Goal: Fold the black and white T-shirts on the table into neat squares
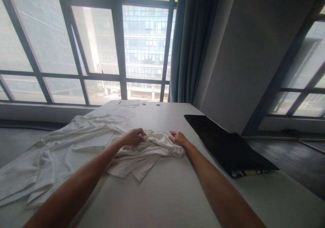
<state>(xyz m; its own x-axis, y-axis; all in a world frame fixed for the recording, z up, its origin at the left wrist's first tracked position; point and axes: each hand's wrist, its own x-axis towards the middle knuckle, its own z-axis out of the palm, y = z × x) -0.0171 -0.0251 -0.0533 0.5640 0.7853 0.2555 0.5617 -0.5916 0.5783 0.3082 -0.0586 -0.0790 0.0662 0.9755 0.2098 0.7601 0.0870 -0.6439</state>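
Note:
A white shirt [149,148] lies bunched in folds on the white table [167,197], its flat hem corners pointing toward me. My left hand [134,137] is closed on the far left part of its folds, the fingertips partly hidden by cloth. At the shirt's far right edge is my right hand [179,139], thumb and fingers apart with a small gap between them; no cloth shows in that gap. To the left, more white clothing [73,143] spreads wrinkled over the table and reaches under or beside the bunched shirt.
A folded black cloth item [223,143] with a patterned near end lies along the table's right side. Papers [129,103] and two round holes are at the far end. Beyond stand windows [144,42], a blue-grey curtain [189,45] and a thick column [243,52].

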